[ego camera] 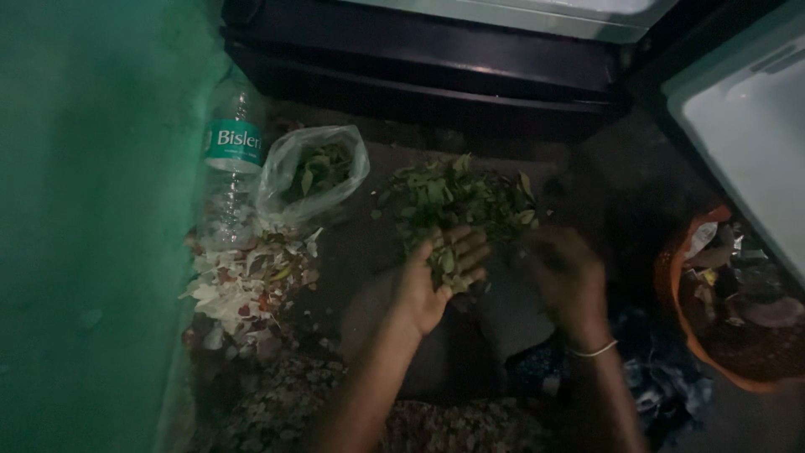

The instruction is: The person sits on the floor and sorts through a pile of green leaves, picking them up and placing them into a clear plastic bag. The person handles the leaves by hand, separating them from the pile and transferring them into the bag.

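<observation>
Both forearms reach up from the bottom edge, over a lap in patterned cloth. The left hand (440,277) lies palm up, wrist bent back, its fingers (466,248) spread apart and loosely cupped under a small clump of green leaves that rests on the palm. The right hand (568,281), with a thin pale bangle at the wrist, is turned palm down just right of the left; it is dark and blurred, so whether its fingers are apart or pinched on anything cannot be told. Both hands sit at the near edge of the heap of green leaves (457,200), which lies on the dark floor directly beyond them. Left of the heap, a clear plastic bag (312,172) lies with its mouth open and a few leaves inside. Nearer than the bag, a pile of pale and reddish peelings (243,294) spreads beside a green wall. Beyond the peelings stands a clear plastic bottle (232,168) with a green band label. Far right of the heap sits an orange basket (671,277) of mixed scraps.
</observation>
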